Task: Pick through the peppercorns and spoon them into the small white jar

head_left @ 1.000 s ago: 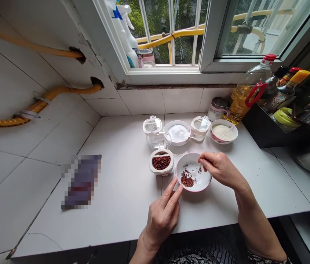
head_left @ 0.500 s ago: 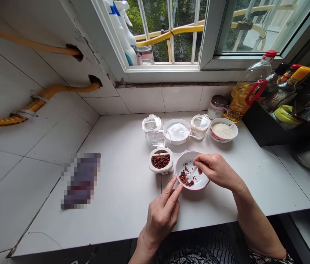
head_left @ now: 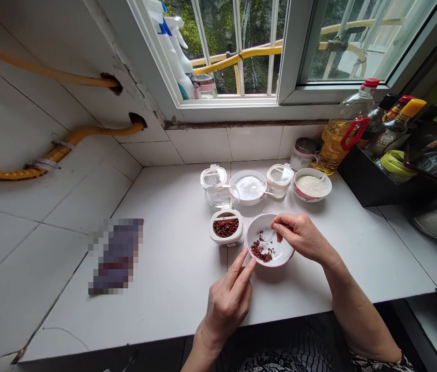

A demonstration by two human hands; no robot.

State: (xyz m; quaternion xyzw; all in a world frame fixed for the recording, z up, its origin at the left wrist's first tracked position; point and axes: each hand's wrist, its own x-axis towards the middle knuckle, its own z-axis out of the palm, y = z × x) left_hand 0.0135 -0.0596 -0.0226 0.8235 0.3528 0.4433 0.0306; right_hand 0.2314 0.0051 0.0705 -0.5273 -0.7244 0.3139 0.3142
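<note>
A white bowl with a pink rim (head_left: 282, 257) stands near the counter's front, holding dark red peppercorn-like bits (head_left: 260, 252) at its lower left. My right hand (head_left: 304, 237) pinches a small white spoon (head_left: 268, 239), whose tip is among the bits. My left hand (head_left: 229, 299) touches the bowl's left rim with two fingertips, its fingers apart and gripping nothing. Just left of the bowl sits a square jar of the same red bits (head_left: 226, 227), its clear lid (head_left: 222, 196) flipped up.
Behind stand a bowl of white grains (head_left: 248, 187), two clear-lidded jars (head_left: 213, 177) (head_left: 279, 178) and a patterned bowl of pale powder (head_left: 312, 186). An oil bottle (head_left: 330, 144) and a black bin of bottles (head_left: 361, 181) are at right. A blurred purple item (head_left: 116, 256) lies left.
The spoon tip has shifted slightly left within the red bits, with my right hand still holding it. My left hand stays at the rim. The camera view has shifted a little.
</note>
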